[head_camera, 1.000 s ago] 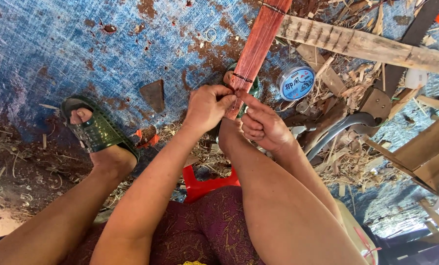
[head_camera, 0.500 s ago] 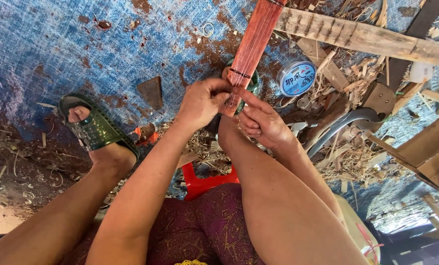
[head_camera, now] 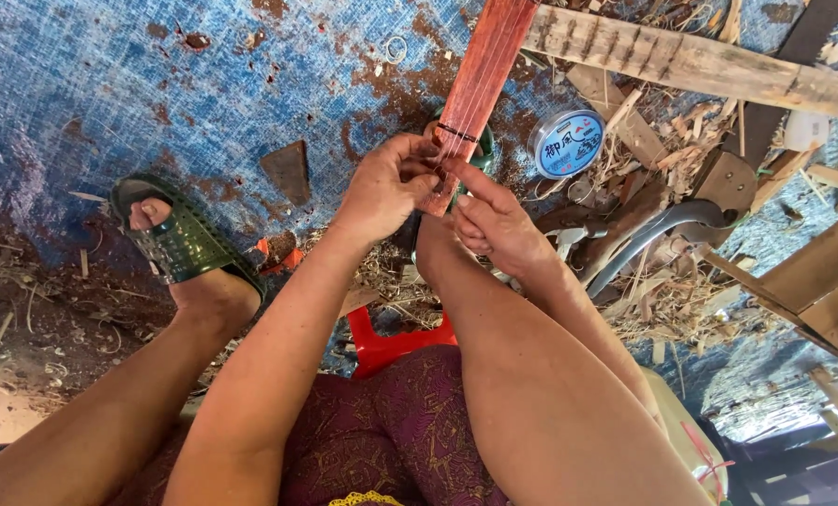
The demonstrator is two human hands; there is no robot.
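A long reddish-brown wooden slat (head_camera: 483, 75) with thin lines strung along it and a dark band across it slants up from my knee. My left hand (head_camera: 388, 187) pinches the slat's lower end and the lines there. My right hand (head_camera: 496, 220) rests against the same end from the right, fingers curled and the forefinger stretched onto the wood. Both hands are over my right leg (head_camera: 550, 394). A round spool of clear fishing line (head_camera: 566, 142) with a blue label lies just right of the slat.
My left foot in a green sandal (head_camera: 177, 239) stands on a blue tarp (head_camera: 157, 84) stained with rust-coloured patches. A pale wooden plank (head_camera: 691, 61) lies at the top right, over scraps and shavings (head_camera: 681, 234). A red plastic stool (head_camera: 391, 342) shows between my legs.
The view has shifted slightly. My fingers have worked along the slat's lower end, and the right forefinger now stretches onto the wood; the slat stays in place.
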